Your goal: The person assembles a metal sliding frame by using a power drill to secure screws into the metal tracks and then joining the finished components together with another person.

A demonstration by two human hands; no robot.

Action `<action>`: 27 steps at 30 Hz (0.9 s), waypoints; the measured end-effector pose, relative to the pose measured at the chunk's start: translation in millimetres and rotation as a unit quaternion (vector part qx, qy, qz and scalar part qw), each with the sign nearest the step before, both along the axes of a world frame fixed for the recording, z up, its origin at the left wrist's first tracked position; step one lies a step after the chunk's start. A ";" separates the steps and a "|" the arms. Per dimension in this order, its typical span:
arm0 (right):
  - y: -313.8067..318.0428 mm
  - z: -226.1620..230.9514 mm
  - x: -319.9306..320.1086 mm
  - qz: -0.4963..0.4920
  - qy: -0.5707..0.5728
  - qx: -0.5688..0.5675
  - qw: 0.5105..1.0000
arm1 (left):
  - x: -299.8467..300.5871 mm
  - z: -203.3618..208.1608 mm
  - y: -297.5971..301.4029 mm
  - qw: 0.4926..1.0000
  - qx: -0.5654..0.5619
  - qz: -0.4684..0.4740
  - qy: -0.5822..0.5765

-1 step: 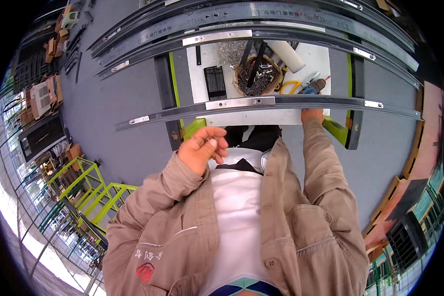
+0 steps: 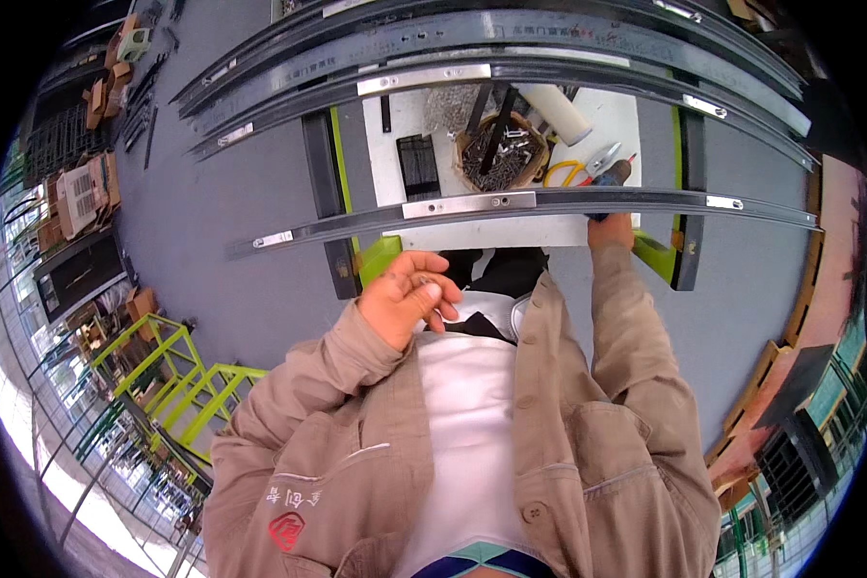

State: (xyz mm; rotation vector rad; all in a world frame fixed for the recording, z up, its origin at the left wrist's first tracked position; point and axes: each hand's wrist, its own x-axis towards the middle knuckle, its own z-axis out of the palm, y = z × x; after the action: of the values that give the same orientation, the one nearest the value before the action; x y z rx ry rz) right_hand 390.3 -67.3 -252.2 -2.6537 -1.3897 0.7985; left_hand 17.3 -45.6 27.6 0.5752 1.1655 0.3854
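My left hand [image 2: 407, 297] hovers before my waist, nearer to me than the front rail. Its fingers are curled with the thumb against them; whatever small thing they may pinch is too small to name. A grey metal rail [image 2: 626, 200] with bright metal plates runs crosswise in front of me. Reaching under it, my right hand [image 2: 610, 231] is closed round a blue and dark power tool [image 2: 599, 179] that looks like a cordless drill; the rail hides part of the grip. Beside the tool lie pliers with yellow-orange handles [image 2: 564, 171].
Behind the rail, a white board [image 2: 380, 159] carries a box of screws [image 2: 501, 159], a white roll [image 2: 557, 114] and a black slotted piece [image 2: 416, 166]. More rails [image 2: 289, 116] span the far side. Green-and-black supports [image 2: 330, 164] stand left and right. Green frames [image 2: 178, 376] stand at left.
My left hand has shifted slightly right and toward me. The tool in my right hand has tilted or moved a little to the left and nearer the rail.
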 end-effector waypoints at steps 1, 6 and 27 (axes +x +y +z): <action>-3.6 12.9 1.0 0.000 0.023 0.024 0.999 | 0.5 -0.8 2.9 1.000 -0.009 -0.008 -0.014; -73.6 143.9 1.2 -0.015 0.167 0.045 0.985 | 5.3 -10.3 15.7 0.996 0.002 -0.034 -0.080; -76.6 367.8 -96.4 0.226 0.272 0.135 0.925 | -3.0 -39.2 59.7 0.967 0.016 -0.045 -0.250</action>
State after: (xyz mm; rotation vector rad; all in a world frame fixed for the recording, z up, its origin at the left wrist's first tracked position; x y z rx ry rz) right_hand 293.9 -143.9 115.6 -1.7284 -1.7824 1.1624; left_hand 14.4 14.1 -11.6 0.5185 0.6466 0.4406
